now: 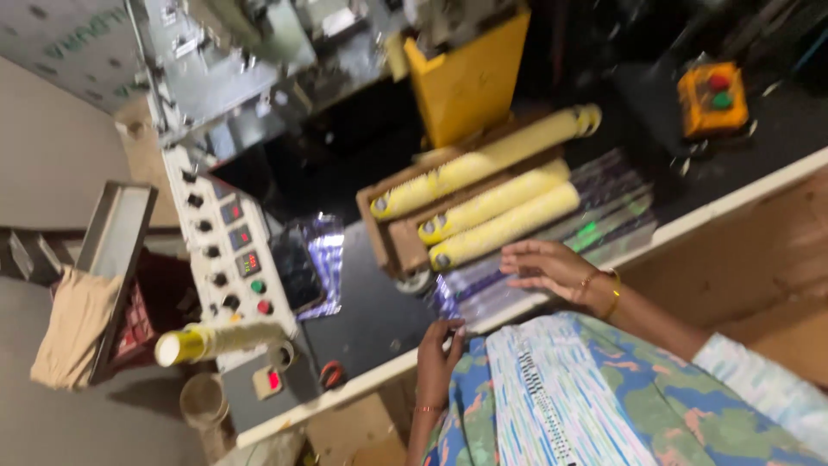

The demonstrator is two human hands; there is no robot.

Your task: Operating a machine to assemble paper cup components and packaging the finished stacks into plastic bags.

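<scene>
black worktop [371,302] bears 3 yellow rolls [496,203], clear wrappers [552,250].

Ctrl panel [233,259], orange btn box [712,97].

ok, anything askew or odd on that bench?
One long yellow roll sits skewed atop the brown tray, jutting past its end; the two yellow rolls beside it lie parallel. Both hands are empty.

Clear shiny plastic sleeves [526,259] lying flat in a stack, glinting, just beside three long yellow rolls [496,207] lying side by side
</scene>
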